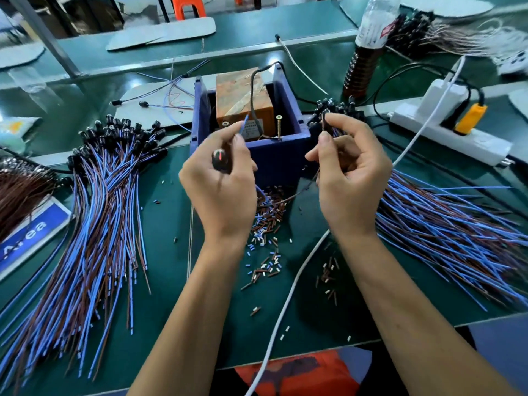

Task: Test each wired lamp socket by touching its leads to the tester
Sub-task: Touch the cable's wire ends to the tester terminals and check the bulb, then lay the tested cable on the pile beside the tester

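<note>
The left hand (221,178) grips a black socket (219,161) and its blue wire (244,125), the right hand (347,172) pinches a brown wire (323,121), both by the tester (251,110).

Your worktop (165,252) is dark green | wire bundles (105,212) at your left striped blue and brown, black sockets on top | tester (245,107) orange-brown, in a navy blue box (280,155) | socket (220,161) you hold is black with a red glint | power strip (445,130) white, yellow plug (468,118) | cut bits (268,221) blue, brown, white
</note>
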`<move>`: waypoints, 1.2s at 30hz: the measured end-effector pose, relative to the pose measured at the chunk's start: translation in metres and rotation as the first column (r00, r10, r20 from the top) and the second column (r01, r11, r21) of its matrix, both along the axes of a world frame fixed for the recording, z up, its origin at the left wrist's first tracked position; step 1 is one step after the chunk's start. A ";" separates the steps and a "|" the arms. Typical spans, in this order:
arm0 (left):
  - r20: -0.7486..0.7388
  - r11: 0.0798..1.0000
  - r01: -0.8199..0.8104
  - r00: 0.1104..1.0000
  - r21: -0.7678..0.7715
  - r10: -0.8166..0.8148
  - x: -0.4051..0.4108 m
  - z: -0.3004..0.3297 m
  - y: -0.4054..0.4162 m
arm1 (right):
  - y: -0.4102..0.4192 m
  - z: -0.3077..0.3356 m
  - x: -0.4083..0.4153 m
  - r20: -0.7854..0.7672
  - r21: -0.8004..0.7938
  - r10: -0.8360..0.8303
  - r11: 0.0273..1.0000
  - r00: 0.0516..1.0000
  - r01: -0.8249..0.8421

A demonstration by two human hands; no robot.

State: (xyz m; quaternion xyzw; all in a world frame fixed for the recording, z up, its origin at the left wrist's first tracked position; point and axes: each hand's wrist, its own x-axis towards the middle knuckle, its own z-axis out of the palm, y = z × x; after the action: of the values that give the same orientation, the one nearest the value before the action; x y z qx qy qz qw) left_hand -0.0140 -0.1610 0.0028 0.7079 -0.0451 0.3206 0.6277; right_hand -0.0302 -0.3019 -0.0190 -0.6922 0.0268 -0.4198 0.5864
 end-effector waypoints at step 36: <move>-0.176 0.210 -0.022 0.633 -0.977 -0.754 0.063 0.020 -0.185 | -0.131 0.012 -0.042 -0.371 -0.799 -0.525 0.601 0.766 0.025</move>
State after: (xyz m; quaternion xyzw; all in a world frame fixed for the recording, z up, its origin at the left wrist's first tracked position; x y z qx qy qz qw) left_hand 0.0493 -0.3462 0.0230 0.2336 0.1797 -0.1544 0.9430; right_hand -0.0725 -0.4324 -0.0071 -0.9489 0.1371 -0.2528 0.1299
